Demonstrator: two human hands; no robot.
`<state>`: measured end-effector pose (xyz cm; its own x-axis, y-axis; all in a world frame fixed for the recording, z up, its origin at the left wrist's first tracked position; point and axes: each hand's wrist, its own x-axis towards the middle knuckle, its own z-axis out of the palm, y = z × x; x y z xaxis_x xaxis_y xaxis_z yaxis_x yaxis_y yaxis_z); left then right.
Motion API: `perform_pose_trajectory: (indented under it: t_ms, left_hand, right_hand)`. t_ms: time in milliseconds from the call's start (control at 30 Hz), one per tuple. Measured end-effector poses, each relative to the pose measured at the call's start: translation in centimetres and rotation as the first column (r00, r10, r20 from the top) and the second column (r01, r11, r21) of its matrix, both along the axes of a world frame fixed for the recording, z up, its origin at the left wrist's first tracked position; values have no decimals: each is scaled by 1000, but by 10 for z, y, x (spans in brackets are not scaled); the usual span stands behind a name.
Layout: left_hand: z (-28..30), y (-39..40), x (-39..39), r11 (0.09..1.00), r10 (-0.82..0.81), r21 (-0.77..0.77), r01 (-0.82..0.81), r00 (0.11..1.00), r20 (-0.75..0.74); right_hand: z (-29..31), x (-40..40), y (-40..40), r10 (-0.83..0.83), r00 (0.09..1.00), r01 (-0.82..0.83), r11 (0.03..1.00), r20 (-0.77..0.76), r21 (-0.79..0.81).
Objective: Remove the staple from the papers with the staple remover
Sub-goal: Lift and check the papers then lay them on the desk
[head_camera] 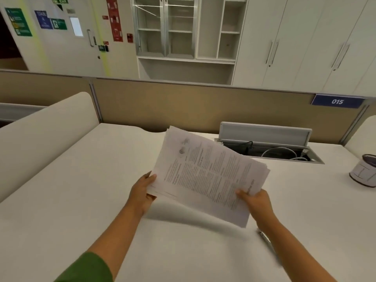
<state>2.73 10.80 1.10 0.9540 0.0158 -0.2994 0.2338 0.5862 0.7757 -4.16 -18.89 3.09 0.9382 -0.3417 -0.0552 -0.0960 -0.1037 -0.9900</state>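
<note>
Hands, left (142, 192) and right (255, 200), each pinched the white printed paper stack (205, 176) above the white counter (85, 180); best lay it flat, staple remover unseen.

Printed text on the papers (205, 176) is too blurred to read, and no staple can be made out on them. The fingers (147, 197) of the left hand (141, 192) are mostly hidden beneath the stack; those of the right hand (256, 202) lie hidden under its near corner. A thin metallic object (265, 238) on the counter (81, 180), partly covered by the right forearm, is too blurred to identify. A cup-like container (363, 171) is cut off by the right edge. Wall signs (19, 21) are illegible.
</note>
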Motion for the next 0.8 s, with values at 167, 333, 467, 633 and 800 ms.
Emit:
perform_pose_trajectory:
  t_ms: [167,333,467,633,800]
  left_hand:
    - [33,18,19,847,-218,514,134,970,105]
    - [40,15,18,758,-241,649,70,954,178]
    - [20,8,10,773,-173,633,38,973,153]
    - [12,2,4,781,-130,625,-18,973,190]
    - [21,-1,2,766,-124,636,-92,950,286]
  right_hand:
    - [23,22,-10,66,996,-63,997,56,-54]
    - [23,33,-13,117,991,-112,991,63,-79]
    - [8,34,-11,132,991,-132,986,-15,-106]
    - [4,40,-10,76,997,-78,993,-32,-93]
    - [14,43,-9,83,996,-82,994,11,-71]
